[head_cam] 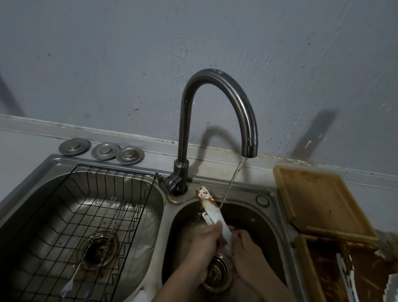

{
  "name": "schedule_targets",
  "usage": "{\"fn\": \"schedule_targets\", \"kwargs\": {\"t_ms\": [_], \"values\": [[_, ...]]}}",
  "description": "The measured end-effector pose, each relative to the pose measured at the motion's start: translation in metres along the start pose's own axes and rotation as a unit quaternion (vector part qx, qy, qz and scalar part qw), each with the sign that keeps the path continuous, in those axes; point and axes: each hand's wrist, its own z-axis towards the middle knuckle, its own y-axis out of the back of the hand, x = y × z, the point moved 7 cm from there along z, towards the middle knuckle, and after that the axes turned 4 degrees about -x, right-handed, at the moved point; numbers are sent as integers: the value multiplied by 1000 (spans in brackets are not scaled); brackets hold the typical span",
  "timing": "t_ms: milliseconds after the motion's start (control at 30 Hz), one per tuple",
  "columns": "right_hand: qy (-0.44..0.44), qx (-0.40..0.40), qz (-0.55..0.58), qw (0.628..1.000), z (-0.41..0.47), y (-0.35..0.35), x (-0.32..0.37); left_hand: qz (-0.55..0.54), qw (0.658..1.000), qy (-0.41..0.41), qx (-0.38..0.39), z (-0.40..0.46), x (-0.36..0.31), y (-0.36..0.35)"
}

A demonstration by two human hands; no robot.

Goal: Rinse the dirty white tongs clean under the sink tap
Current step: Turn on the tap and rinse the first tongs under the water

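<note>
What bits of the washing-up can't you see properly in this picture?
Head view only:
- The lower end of the white tongs: hidden by the left hand and right hand.
- The utensils on the right: cut off by the bottom edge, blurred.
- The cutlery in the wire basket: too dim to tell apart.

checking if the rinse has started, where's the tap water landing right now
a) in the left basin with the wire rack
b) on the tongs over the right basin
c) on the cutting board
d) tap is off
b: a stream runs from the tap onto the stained tongs, which both hands, left hand and right hand, hold over the right basin.
</note>
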Motion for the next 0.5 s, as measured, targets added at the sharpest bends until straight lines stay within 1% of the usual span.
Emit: {"fn": "schedule_targets", "kwargs": {"t_ms": [67, 100, 133, 167, 200, 233, 267, 300, 333, 400, 433, 500], "values": [[1, -4, 1, 1000, 1, 3, 2, 28, 999, -16, 10, -3, -1, -3], [10, -1, -11, 1000, 2, 4, 3, 58, 997, -40, 5, -5, -3, -3], [21, 1, -32, 999, 4, 5, 4, 112, 991, -79, -9, -5, -5, -2], [30, 4, -55, 998, 5, 7, 5, 190, 973, -128, -39, -5, -8, 2], [29, 7, -76, 997, 7, 8, 4, 288, 938, -176, -84, -6, -10, 8], [24, 11, -91, 996, 8, 11, 3, 384, 889, -215, -130, -11, -12, 13], [19, 18, -104, 994, 9, 14, 2, 455, 837, -256, -163, -18, -14, 15], [18, 28, -119, 992, 9, 17, 2, 483, 803, -306, -169, -25, -15, 15], [21, 39, -138, 989, 9, 19, 2, 478, 787, -359, -150, -32, -14, 13], [32, 65, -185, 980, 7, 20, 0, 473, 766, -430, -72, -36, -10, 5], [44, 73, -209, 974, 6, 20, 1, 489, 749, -447, -31, -35, -7, 0], [78, 85, -259, 959, 3, 17, 5, 526, 725, -445, 23, -31, -3, -9]]}}
